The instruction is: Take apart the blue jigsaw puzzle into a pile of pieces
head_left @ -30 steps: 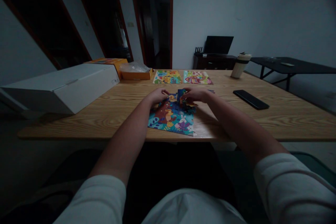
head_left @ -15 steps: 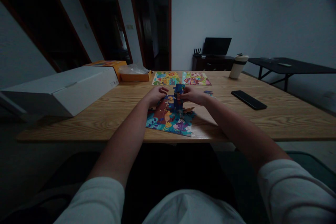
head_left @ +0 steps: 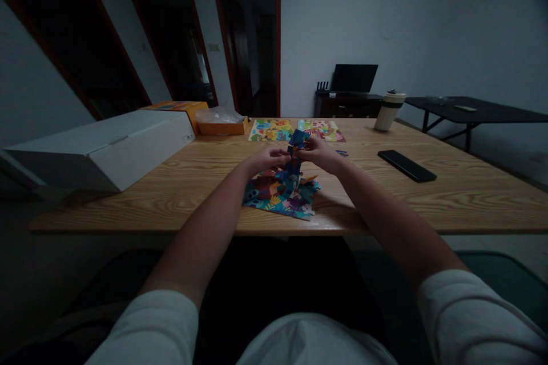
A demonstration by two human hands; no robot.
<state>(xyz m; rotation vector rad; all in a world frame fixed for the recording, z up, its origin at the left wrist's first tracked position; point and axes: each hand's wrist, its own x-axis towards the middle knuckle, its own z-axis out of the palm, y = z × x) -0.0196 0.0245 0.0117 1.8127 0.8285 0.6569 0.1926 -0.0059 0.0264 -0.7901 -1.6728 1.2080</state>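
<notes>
A colourful jigsaw puzzle [head_left: 282, 199] lies near the table's front edge, with part of its right side lifted or bent up. My right hand [head_left: 320, 154] pinches a raised strip of blue puzzle pieces [head_left: 296, 140]. From the other side, my left hand [head_left: 270, 158] reaches in with its fingers closed at the same strip, over the puzzle's far part. The fingertips overlap the pieces, so the exact grip is partly hidden. Some pieces stand tilted at the puzzle's right edge.
Two finished-looking puzzles, one yellow-green [head_left: 270, 130] and one pink [head_left: 327, 130], lie behind. A white box [head_left: 141, 154] and an orange box [head_left: 222, 126] are left. On the right are a black phone [head_left: 406, 165], a cup [head_left: 389, 111] and loose pieces [head_left: 342, 153].
My left hand has moved right and closed at the blue strip. The strip has risen slightly and tilted to the right in my right hand.
</notes>
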